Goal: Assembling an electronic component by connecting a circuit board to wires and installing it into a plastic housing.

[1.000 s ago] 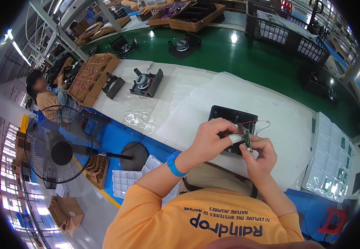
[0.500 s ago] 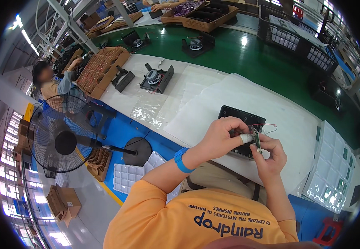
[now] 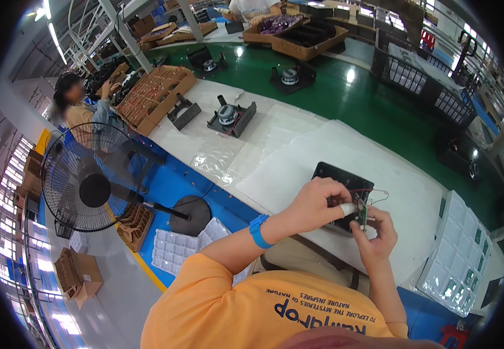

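A small green circuit board (image 3: 363,216) is pinched upright between the thumb and fingers of my right hand (image 3: 378,234). My left hand (image 3: 326,200) is closed beside it, its white-wrapped thumb reaching the board's edge. What lies between the left fingers is hidden. A thin red wire (image 3: 363,190) loops from near the left fingertips toward the right hand. Under both hands, a black plastic housing (image 3: 339,172) lies on the white sheet (image 3: 298,157), partly covered by them.
On the right, a clear compartment tray (image 3: 455,250) holds green boards. Further left along the bench sit a housing with a speaker (image 3: 229,116) and a box of parts (image 3: 158,96). Beyond runs a green conveyor (image 3: 345,75). A fan (image 3: 95,189) and a seated person (image 3: 77,107) are at left.
The view has shifted, so the bench appears slightly lower and further right. Both hands keep nearly the same pose around the board, and the wire loop has barely changed.
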{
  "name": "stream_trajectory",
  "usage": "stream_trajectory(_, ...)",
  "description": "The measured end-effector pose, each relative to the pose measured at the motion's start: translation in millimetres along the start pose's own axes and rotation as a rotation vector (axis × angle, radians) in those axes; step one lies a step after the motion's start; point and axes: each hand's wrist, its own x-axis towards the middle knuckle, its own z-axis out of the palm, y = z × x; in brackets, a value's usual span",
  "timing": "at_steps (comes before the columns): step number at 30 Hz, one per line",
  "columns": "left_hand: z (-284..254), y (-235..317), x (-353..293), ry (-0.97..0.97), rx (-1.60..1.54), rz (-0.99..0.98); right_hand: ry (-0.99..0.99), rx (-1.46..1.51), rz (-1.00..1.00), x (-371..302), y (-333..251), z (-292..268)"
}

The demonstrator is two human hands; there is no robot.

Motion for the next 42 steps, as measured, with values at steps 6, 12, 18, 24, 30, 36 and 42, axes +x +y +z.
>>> stream_trajectory(6, 2.2, -6.3, 0.2, 0.012, -0.03, -0.023, -0.113, 0.075, 0.023, 3.2, 0.3, -5.6)
stream_trajectory(12, -1.0, 3.4, -1.8, 0.011, 0.029, 0.068, -0.127, 0.294, 0.228, 6.8, -16.2, -9.3)
stream_trajectory(18, -3.7, 4.1, 2.5, -0.068, 0.148, 0.13, -0.127, 0.359, 0.357, 7.3, -14.2, -16.7)
stream_trajectory(24, -16.7, 7.2, 14.6, -0.022, 0.125, 0.208, -0.113, 0.432, 0.373, -11.5, 0.1, -36.9)
stream_trajectory(30, -6.4, -0.5, 48.2, -0.098, 0.293, 0.333, -0.064, 0.474, 0.567, -34.2, 17.7, -48.2)
stream_trajectory(36, -1.0, -10.8, 69.0, -0.078, 0.269, 0.238, 0.13, 0.612, 0.68, -41.9, 23.2, -48.9)
stream_trajectory(42, -0.6, -12.1, 71.6, -0.136, 0.118, 0.158, 0.161, 0.73, 0.736, -37.0, 28.5, -50.4)
